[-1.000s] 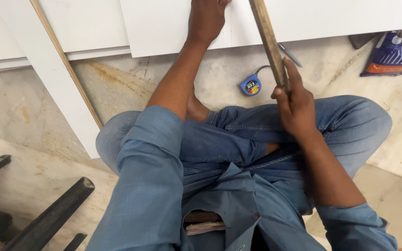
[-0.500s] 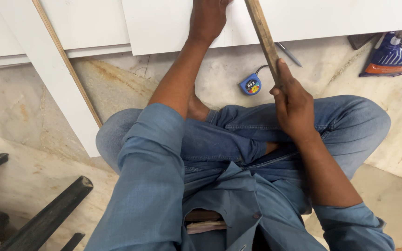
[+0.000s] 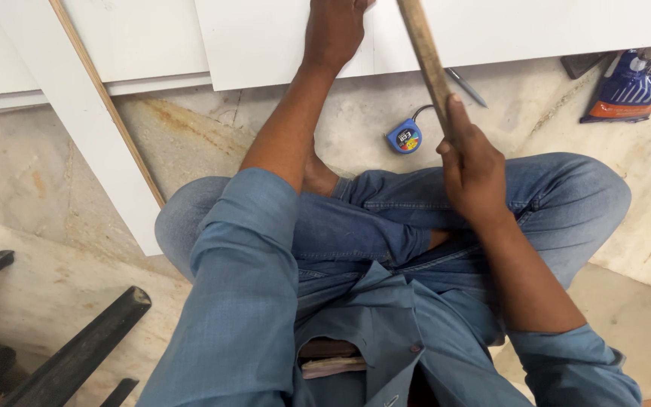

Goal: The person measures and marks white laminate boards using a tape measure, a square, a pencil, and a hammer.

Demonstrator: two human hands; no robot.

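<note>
Right hand (image 3: 472, 162) grips the wooden stick (image 3: 425, 56), which slants up past the white board (image 3: 265, 41); left hand (image 3: 333, 30) presses flat on that board, near its lower edge. Tape measure (image 3: 404, 138) and pen (image 3: 465, 87) lie on bare floor just beyond the knees.

Left hand (image 3: 333, 30) flat on white board (image 3: 265, 41); bare board open to its left. Right hand (image 3: 472, 166) wraps wooden stick (image 3: 425, 56), which slants up across board edge. Between both arms: open stone floor (image 3: 356, 113), but tape measure (image 3: 404, 137) and pen (image 3: 465, 87) lie there, near stick. Knees (image 3: 566, 196) block low middle. Right side: blue packet (image 3: 631, 83) on floor, well apart from hand. Left side: long white plank (image 3: 84, 128) leans across floor; black bars (image 3: 77, 354) block bottom left corner.
</note>
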